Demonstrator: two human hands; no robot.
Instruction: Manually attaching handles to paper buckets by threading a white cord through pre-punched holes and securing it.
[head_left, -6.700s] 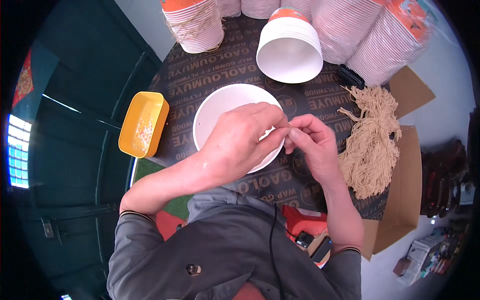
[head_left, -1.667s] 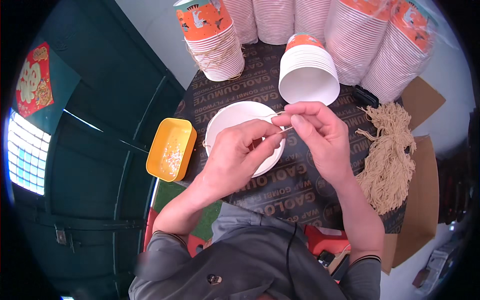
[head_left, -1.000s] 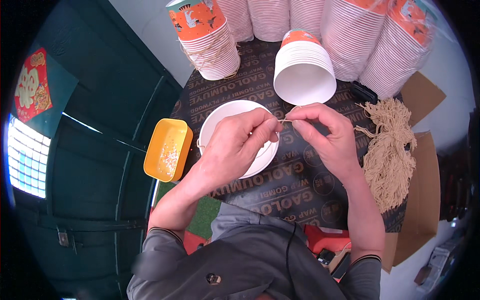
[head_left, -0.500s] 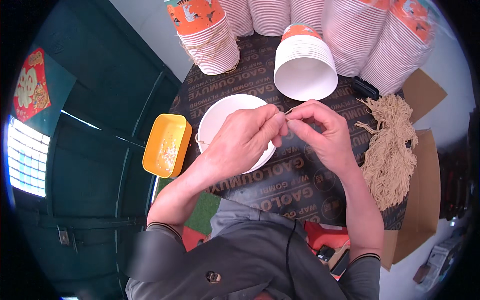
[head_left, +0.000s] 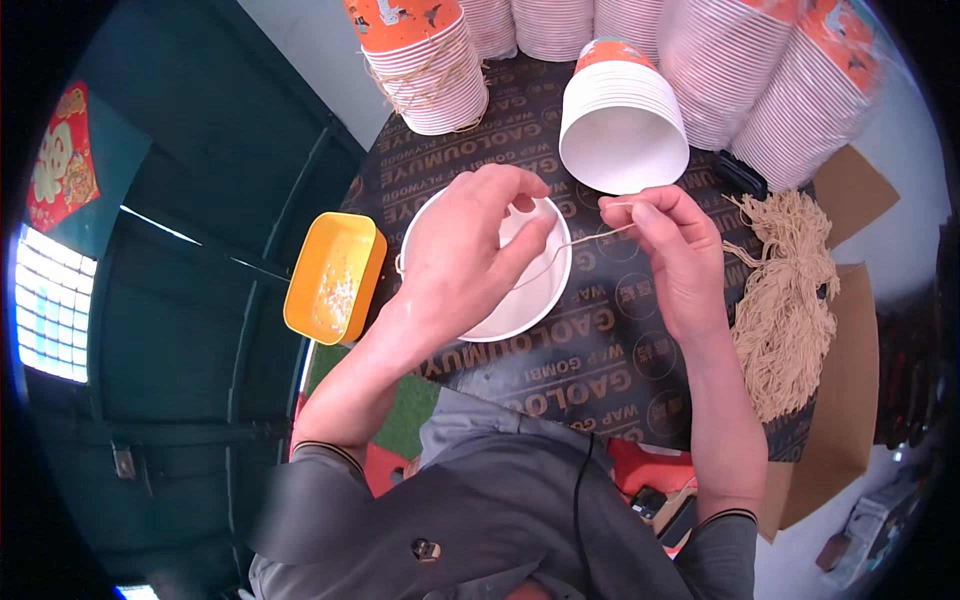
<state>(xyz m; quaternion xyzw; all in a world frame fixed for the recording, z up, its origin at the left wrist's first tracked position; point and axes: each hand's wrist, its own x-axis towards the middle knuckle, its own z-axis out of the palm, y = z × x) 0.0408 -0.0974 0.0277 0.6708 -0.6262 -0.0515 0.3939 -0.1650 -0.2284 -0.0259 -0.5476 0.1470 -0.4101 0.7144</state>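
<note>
My right hand [head_left: 685, 250] pinches a thin beige string [head_left: 598, 236] between thumb and fingertips. From there the string runs left over the rim of a white paper bucket [head_left: 556, 285] and passes behind my left thumb. Above the bucket's mouth hovers my left hand [head_left: 455, 255], its thumb and fingers apart with no grip on the string to be seen. The left hand hides much of the bucket's inside. A small loop of string shows at the bucket's left rim.
The dark printed tabletop [head_left: 560, 375] carries a nested bucket stack on its side [head_left: 620, 125], a string-draped upright stack [head_left: 430, 85], plastic-wrapped stacks [head_left: 725, 60], a beige string bundle [head_left: 790, 310] and a black object [head_left: 740, 173]. A yellow tub [head_left: 372, 265] stands left, a cardboard box [head_left: 850, 390] right.
My hands, together at the fingertips before, have moved apart. The right drew away rightward with the string, now stretched in view; the left opened its pinch.
</note>
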